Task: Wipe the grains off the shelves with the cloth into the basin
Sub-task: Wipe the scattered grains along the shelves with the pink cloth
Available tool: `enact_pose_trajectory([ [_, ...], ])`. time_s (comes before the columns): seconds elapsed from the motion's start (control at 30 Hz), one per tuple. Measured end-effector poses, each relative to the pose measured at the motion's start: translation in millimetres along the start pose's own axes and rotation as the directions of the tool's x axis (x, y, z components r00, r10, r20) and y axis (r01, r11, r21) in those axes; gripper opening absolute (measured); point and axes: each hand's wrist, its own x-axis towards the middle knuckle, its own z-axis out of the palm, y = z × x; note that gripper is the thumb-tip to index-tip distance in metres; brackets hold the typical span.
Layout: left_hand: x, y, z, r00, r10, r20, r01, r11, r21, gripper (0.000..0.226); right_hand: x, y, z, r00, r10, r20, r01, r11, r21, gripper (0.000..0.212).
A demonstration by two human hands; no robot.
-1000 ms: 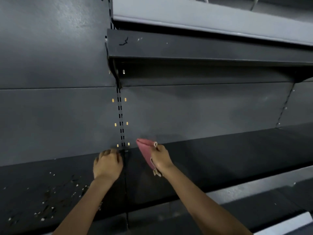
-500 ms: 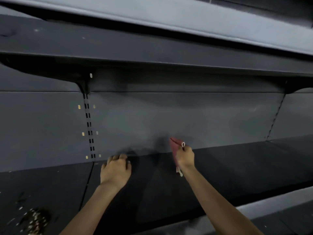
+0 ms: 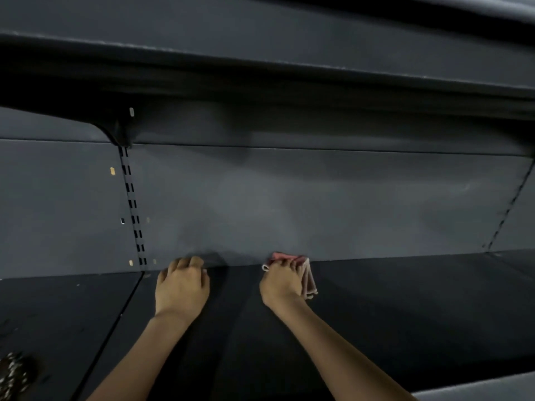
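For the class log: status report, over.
Right hand grips pink cloth at shelf back. Left hand rests on shelf, empty. Basin unseen. Nothing blocking.

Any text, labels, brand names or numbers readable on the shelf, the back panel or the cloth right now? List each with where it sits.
None: no word, number or brand shows in this view.
Cloth under the right hand: no print visible; a small white loop, blank.
Back panel and shelf: plain dark metal.
Small pale tabs beside the slotted rail: unmarked.
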Motion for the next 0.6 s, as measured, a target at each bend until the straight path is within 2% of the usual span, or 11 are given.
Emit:
enact_pose_trajectory([
  [0.13, -2, 0, -5, 1.000, 0.003, -0.017, -0.002, 1.000, 0.029, 0.028, -10, -22, 9, 0.990, -0.140, -0.001, 0.140, 0.990, 0.006, 0.050],
  [0.3, -9, -12, -13, 0.996, -0.051, 0.073, 0.044, 0.994, 0.096, 0.033, -29, -52, 7, 0.954, -0.301, 0.002, 0.292, 0.929, 0.228, 0.032],
  [0.5, -23, -48, -38, 0.991, -0.111, 0.069, 0.100, 0.985, 0.138, 0.034, -45, -100, 22, 0.906, -0.421, 0.045, 0.374, 0.846, 0.381, 0.033],
  [0.6, -29, -78, -52, 0.986, -0.153, 0.060, 0.142, 0.977, 0.156, 0.032, -59, -126, 33, 0.903, -0.428, 0.040, 0.371, 0.823, 0.430, 0.034],
])
